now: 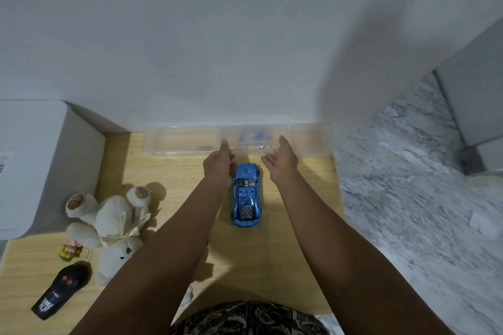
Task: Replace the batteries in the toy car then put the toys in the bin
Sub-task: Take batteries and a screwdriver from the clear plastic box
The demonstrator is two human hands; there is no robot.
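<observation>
A shiny blue toy car point(246, 194) stands on its wheels on the wooden table point(296, 239), nose toward the wall. Both my arms reach forward past it. My left hand point(219, 164) hovers just left of the car's nose, my right hand point(281, 162) just right of it, palm turned inward. Both have relaxed, straight fingers and hold nothing. Their fingertips reach the near edge of a clear plastic bin point(187, 141) lying along the wall. Something small and blue shows inside the bin, too blurred to name.
A white teddy bear point(111, 226) lies at the left, with a small yellow and pink figure point(70, 250) and a black remote control point(61, 291) near it. A white box point(40, 166) stands at far left. Marble floor point(422, 198) lies beyond the table's right edge.
</observation>
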